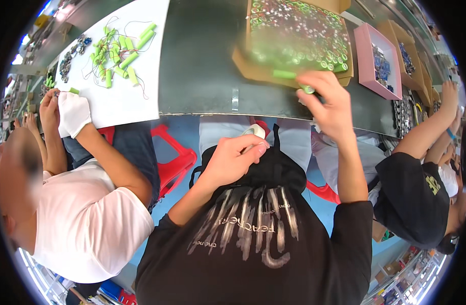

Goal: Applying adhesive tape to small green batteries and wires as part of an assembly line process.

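Observation:
My left hand (237,158) is closed around a roll of white tape (255,131), held over my lap just below the table edge. At the near side of an open cardboard box (242,62), my right hand (327,99) is closed, with a short green battery cell (307,88) at its fingertips. Another green cell (284,74) lies on its side by the box's near edge, close to those fingers. Rows of green cells (294,53) with pale ends and wires fill the box. Part of the box's contents is blurred.
Loose green cells with thin wires (122,53) lie on a white sheet (146,104) at the left, beside a gloved co-worker's hand (74,113). A pink box (362,38) of blue parts stands right of the cardboard box. Another co-worker's arm (430,124) reaches in at the right.

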`<state>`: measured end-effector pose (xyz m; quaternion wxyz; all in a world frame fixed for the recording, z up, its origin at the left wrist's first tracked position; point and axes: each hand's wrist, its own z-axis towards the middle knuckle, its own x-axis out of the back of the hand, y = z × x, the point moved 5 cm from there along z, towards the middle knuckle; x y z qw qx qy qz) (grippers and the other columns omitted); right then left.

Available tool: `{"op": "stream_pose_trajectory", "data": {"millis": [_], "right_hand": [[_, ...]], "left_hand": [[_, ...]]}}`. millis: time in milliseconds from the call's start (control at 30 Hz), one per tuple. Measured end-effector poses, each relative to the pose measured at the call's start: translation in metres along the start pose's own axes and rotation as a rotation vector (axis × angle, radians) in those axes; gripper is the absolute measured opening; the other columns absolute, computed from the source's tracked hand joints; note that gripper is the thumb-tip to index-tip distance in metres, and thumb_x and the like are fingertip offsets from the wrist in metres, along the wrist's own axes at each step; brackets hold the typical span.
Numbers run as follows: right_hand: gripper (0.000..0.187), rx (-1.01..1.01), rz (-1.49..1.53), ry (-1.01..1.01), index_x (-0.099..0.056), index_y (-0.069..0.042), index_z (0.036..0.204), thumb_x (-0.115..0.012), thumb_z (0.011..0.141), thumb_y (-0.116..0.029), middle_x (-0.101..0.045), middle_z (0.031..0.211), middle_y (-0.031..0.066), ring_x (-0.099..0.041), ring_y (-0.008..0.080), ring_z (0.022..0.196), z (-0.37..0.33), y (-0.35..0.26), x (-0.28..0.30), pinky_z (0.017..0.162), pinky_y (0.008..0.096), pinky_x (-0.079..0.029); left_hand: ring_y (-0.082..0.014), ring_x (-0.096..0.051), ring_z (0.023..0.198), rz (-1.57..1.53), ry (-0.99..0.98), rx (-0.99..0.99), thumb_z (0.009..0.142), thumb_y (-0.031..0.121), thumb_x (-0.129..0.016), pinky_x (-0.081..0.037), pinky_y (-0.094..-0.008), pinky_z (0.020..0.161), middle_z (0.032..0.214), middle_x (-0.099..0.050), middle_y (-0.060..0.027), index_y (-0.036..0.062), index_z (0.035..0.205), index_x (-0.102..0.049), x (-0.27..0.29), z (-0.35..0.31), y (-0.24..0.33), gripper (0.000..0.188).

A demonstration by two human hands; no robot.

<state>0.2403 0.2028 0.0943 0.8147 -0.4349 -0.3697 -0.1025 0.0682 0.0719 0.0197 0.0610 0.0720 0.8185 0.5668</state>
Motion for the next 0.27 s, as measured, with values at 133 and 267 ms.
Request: {"op": "stream_pose_trajectory", "data": {"millis": [133, 267], "right_hand": [[0.036, -0.043, 0.146, 0.033, -0.058, -0.006, 0.125, -0.056, 0.088, -0.005, -0.066, 0.103, 0.0061, -0.061, 0.0139, 0.088, 0.021, 0.003, 0.027, 0.080, 0.0294, -0.048], [0.061, -0.078, 0.595, -0.100, -0.031, -0.012, 0.146, -0.053, 0.090, -0.002, -0.062, 0.109, 0.0066, -0.058, 0.0135, 0.095, 0.033, -0.015, 0.037, 0.084, 0.0255, -0.045]], "left_hand": [[-0.0058, -0.049, 0.047, -0.109, -0.035, 0.070, 0.092, 0.013, -0.058, -0.037, -0.0196, 0.045, 0.071, -0.063, -0.0055, 0.0010, 0.100, -0.067, 0.000, -0.007, 0.005, 0.017], [-0.0067, -0.052, 0.051, -0.340, 0.041, -0.215, 0.092, 0.012, -0.060, -0.039, -0.0206, 0.047, 0.074, -0.064, -0.0048, 0.0056, 0.107, -0.066, 0.006, -0.023, 0.034, 0.018]]}}
